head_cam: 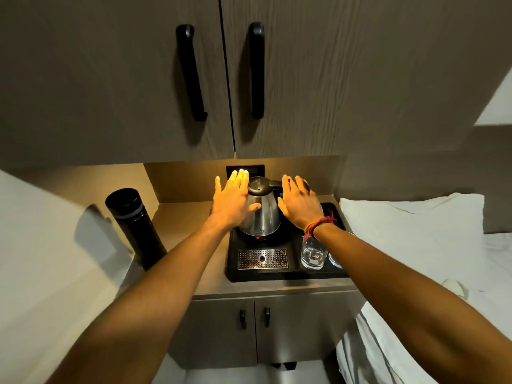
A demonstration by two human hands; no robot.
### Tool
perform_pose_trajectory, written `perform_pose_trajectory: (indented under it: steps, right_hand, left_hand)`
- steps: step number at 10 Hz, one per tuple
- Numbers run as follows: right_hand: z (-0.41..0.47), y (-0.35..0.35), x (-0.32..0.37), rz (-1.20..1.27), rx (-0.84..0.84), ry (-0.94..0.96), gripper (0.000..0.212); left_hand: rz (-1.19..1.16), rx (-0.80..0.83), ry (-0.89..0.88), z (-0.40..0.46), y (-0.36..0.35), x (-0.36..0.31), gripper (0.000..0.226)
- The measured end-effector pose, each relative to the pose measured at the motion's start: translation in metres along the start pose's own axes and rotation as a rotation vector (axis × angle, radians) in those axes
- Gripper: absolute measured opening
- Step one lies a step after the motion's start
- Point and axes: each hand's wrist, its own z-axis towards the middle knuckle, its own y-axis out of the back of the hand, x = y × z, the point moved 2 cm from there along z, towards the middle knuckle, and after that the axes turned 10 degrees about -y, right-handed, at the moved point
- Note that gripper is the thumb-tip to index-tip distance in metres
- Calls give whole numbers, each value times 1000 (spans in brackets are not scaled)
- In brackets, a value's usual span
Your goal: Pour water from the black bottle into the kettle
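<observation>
Small grey worktop [177, 234] in a niche under two wall cupboard doors, white bedding [415, 234] along its right side, low cabinet doors [221, 328] beneath the front edge. Near to far: two bare forearms come in from the bottom. At the front edge of the worktop sits a black tray [285, 274] with a perforated drip grate [262, 258] front-left and two clear glasses, the nearer glass [313, 252] at the tray's front-right. Black bottle [135, 225] stands upright at the worktop's left edge, cap on, long axis vertical though the wide lens leans it. Steel kettle [260, 214] sits on its base at the back of the tray, black lid down, handle pointing right. Left hand [232, 202] is spread flat, fingers extended, against or just over the kettle's left side; contact cannot be told. Right hand [299, 203], red thread band at the wrist, is likewise spread and empty, over the handle side. Neither hand grips anything. Key relation: bottle lies left of and nearer than both hands, well apart from the kettle, with the left hand the closer one. Judgement: pouring not begun; lid looks still closed, bottle still capped. Likely the left hand takes the bottle round its upright body while the right manages the lid.
</observation>
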Motion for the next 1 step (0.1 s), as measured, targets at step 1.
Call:
perform_pose_trajectory:
  steps: [1]
  right_hand:
    - [-23,29,11,29,-107,62,42]
  left_hand:
    - [54,-216,-52,-25,26,-2,74]
